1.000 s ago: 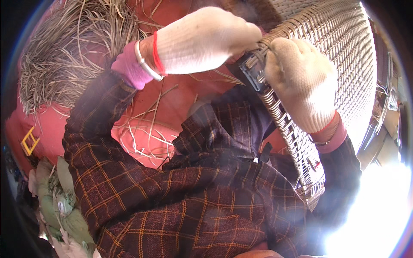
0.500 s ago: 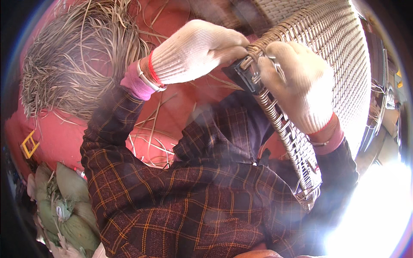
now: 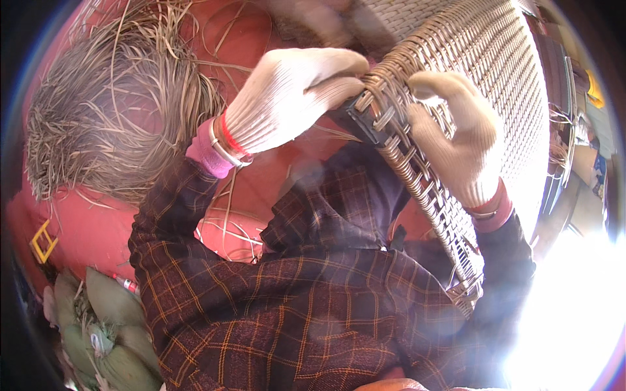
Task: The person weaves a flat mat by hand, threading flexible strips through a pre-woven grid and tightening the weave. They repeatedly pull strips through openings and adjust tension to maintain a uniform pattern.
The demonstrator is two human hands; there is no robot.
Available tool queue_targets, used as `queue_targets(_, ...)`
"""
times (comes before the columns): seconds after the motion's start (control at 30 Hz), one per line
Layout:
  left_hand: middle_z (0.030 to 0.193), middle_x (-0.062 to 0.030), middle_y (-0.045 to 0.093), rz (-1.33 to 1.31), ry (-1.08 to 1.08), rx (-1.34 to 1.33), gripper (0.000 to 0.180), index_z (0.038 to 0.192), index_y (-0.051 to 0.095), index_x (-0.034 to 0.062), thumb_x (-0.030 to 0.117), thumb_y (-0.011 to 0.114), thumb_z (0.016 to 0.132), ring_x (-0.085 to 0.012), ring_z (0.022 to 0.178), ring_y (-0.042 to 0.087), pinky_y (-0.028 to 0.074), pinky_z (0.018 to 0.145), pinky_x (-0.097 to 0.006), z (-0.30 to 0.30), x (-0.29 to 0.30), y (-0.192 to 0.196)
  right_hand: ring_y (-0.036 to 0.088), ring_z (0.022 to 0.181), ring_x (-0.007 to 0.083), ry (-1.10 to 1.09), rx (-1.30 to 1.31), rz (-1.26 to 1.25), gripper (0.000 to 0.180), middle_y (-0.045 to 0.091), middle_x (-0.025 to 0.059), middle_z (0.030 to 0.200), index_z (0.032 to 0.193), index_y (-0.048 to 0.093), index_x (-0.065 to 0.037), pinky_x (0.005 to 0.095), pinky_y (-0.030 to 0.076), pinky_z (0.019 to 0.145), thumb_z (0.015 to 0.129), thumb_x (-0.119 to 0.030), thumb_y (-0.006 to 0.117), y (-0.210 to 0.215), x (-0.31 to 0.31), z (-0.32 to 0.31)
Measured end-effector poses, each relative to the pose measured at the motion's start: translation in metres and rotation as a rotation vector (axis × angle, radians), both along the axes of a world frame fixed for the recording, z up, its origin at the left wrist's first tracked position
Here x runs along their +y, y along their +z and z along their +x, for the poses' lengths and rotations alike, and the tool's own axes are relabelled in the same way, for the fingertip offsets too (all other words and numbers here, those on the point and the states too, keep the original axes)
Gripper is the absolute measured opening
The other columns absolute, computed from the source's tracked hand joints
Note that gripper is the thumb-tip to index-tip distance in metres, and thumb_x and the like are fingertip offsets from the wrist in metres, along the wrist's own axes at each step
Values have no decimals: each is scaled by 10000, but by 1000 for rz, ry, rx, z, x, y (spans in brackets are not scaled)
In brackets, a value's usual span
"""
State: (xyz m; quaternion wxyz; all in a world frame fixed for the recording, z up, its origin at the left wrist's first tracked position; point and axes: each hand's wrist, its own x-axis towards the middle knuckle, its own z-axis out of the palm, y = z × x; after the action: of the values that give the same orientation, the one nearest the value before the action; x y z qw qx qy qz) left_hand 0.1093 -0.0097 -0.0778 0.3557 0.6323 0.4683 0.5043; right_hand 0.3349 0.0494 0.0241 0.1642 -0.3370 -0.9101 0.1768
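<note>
We see both hands in white knitted gloves working at the rim of a large woven basket (image 3: 495, 98), which fills the far right of the scene and leans against the person's lap; the left hand (image 3: 293, 98) is closed, its fingertips pinching at the braided rim just beside a dark flat piece (image 3: 362, 120) that sits at the edge of the weave; what exactly it pinches there, we cannot tell; the right hand (image 3: 456, 143) lies on the rim a little nearer, its fingers curled over the weave and its thumb lifted, so it grips the basket loosely; the two hands are near each other but do not touch; at the far left lies a heap of dry straw-like strands (image 3: 111, 124) on a red cloth (image 3: 72, 228); the dark checked sleeves (image 3: 274, 313) fill the near middle; some green bundles (image 3: 98, 332) lie at the near left.
</note>
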Motion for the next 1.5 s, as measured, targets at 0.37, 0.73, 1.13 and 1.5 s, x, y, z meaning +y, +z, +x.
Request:
queue_targets(0.37,978,-130,762,81,-137,205,231,1143,753,20,74,742,919,-235,871,750,586,790,-325,-15,16,20,679,1018,329,-96,62,-49,257,711,135,1060,1094,752,-64,409,551,876,844,-126,756,-10,-17,0)
queue_targets(0.73,1092,-25,711,-562,-226,-291,280,1251,677,-11,3,665,972,-88,1005,668,544,907,-250,-11,15,26,656,1011,279,-187,121,-135,289,673,134,1075,1135,729,-20,364,518,918,853,-4,669,-20,-24,-7)
queue_targets(1.13,1174,-41,658,-655,-369,-389,419,1315,605,-16,-111,581,908,-118,1091,637,522,983,-276,-18,22,18,641,970,293,-103,142,-94,299,672,119,1051,1103,724,-33,386,513,876,809,3,678,-26,-19,-6)
queue_targets(1.5,1059,-2,677,-607,-392,-390,321,1267,646,-15,-29,671,948,-76,967,637,530,837,-240,-22,25,6,660,986,225,-108,275,-235,273,690,124,1082,1133,716,11,335,529,886,888,81,618,-26,-14,2)
